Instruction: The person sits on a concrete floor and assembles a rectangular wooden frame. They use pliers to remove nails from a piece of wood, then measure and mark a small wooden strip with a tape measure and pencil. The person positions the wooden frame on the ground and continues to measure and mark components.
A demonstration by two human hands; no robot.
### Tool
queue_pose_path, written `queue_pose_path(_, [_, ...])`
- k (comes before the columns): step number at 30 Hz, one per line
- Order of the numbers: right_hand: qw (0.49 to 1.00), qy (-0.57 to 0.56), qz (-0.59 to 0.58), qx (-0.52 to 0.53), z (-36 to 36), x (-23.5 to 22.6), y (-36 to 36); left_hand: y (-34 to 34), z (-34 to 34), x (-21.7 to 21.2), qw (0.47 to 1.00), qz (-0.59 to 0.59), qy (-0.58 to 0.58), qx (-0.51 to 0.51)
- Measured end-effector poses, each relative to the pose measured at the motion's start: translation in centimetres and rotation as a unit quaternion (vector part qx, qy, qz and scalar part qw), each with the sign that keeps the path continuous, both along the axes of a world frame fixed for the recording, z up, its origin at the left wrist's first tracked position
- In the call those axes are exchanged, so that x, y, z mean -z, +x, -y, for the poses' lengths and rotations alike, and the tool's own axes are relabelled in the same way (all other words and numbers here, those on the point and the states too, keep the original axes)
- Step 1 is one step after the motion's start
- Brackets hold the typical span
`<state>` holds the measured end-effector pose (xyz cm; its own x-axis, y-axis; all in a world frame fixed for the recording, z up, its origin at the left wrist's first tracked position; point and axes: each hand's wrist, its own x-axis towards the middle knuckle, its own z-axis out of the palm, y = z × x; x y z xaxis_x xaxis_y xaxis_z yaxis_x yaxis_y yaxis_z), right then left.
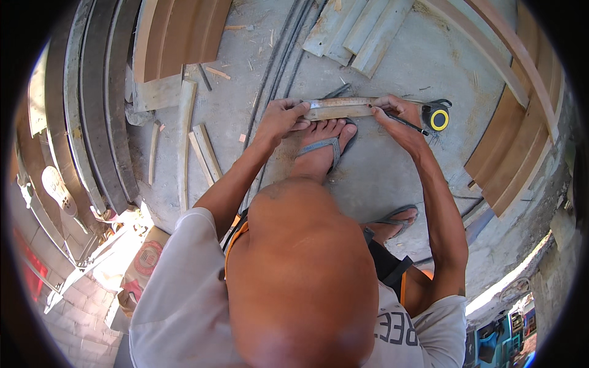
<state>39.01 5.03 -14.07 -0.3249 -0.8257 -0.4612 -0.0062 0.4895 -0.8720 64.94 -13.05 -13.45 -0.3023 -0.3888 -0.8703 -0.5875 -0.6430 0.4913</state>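
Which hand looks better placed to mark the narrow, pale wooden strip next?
Probably the right hand: it holds a slim black pen-like tool near the right end of the strip. The left hand, showing no such tool, pinches the left end.

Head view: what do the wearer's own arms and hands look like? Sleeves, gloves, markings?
Left hand and right hand are both bare: no gloves, and no rings or wristbands visible. Forearms uncovered. Short, plain light-grey sleeves, part of a light-grey shirt with dark lettering on its body. No cables on either arm.
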Motion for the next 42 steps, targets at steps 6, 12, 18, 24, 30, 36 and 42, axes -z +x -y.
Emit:
queue_pose_path(6, [0.999, 0.01, 0.011, -0.031, -0.1, 0.2, -0.5, -0.1, 0.1, -0.4, 1.0, 0.002, -0.003, 0.012])
queue_pose_path(12, [0.999, 0.006, -0.014, -0.038, -0.5, 1.0, -0.2, 0.3, 0.5, 0.7, 1.0, 0.002, 0.013, 0.01])
queue_pose_path(18, [0.999, -0.014, -0.035, -0.03, -0.6, 0.9, 0.0, -0.2, 0.6, 0.5, 1.0, -0.009, 0.023, -0.008])
queue_pose_path(24, [0.999, 0.015, -0.025, -0.023, -0.4, 0.9, 0.0, 0.1, 1.1, 0.9, 0.999, 0.004, 0.036, 0.019])
queue_pose_path(30, [0.999, 0.035, -0.014, -0.011, -0.4, 0.9, -0.1, -0.6, 0.9, 0.2, 1.0, 0.007, 0.025, -0.01])
queue_pose_path(36, [0.999, 0.008, -0.044, -0.022, -0.4, 1.0, -0.2, -0.3, 0.8, 0.2, 1.0, 0.002, 0.029, -0.002])
queue_pose_path(42, [0.999, 0.019, -0.027, -0.013, -0.6, 1.2, -0.1, 0.2, 0.7, 0.6, 0.999, -0.01, 0.03, 0.017])
